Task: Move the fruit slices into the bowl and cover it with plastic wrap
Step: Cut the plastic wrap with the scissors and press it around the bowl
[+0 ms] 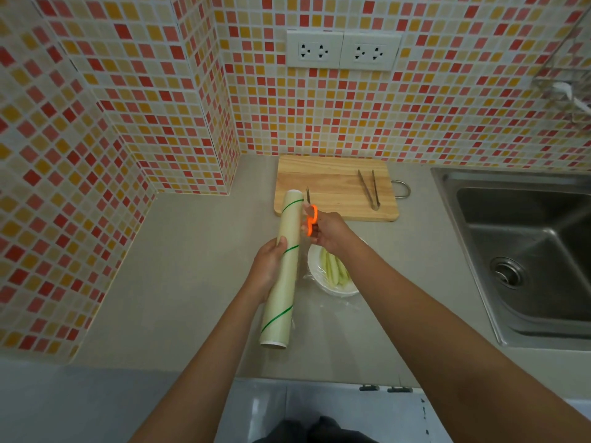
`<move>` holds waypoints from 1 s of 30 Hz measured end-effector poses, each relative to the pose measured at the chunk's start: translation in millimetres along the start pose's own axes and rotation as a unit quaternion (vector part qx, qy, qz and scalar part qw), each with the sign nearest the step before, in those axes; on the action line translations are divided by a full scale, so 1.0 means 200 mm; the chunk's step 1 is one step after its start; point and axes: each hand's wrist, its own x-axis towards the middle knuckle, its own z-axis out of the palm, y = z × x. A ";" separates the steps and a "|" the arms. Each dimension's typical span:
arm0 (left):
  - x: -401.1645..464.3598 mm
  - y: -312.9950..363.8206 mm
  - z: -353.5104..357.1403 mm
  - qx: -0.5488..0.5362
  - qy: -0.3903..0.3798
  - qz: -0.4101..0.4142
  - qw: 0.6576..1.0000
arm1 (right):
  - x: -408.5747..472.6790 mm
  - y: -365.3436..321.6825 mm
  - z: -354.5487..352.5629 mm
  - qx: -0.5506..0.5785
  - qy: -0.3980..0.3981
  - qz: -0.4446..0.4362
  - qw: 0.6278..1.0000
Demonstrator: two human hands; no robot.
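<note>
My left hand point(270, 262) grips a long roll of plastic wrap point(283, 270) with green stripes, held above the counter and pointing away from me. My right hand point(329, 231) holds orange-handled scissors point(311, 219) at the roll's right side, blades pointing toward the wall. Below my right wrist sits a white bowl point(332, 290) with pale green fruit slices point(335, 270) inside. Clear film point(332, 306) lies over the bowl and spreads onto the counter in front of it.
A wooden cutting board point(332, 190) lies against the tiled wall with metal tongs point(369, 190) on it. A steel sink point(527, 251) fills the right side. Two wall sockets point(343, 51) sit above the board. Grey counter point(179, 266) stretches to the left.
</note>
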 end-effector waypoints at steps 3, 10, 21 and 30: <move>-0.01 -0.01 -0.01 0.021 0.024 -0.001 0.999 | -0.02 -0.02 -0.03 -0.006 0.018 -0.019 1.000; 0.05 -0.02 -0.05 0.137 0.113 0.018 0.984 | -0.10 -0.03 -0.27 -0.043 0.106 -0.099 0.988; 0.03 -0.21 -0.04 0.534 0.148 0.006 0.833 | -0.32 0.42 -0.77 -0.445 0.346 -0.037 0.825; 0.01 -0.25 0.00 0.568 0.173 0.005 0.804 | -0.33 0.47 -0.78 -0.539 0.329 -0.013 0.775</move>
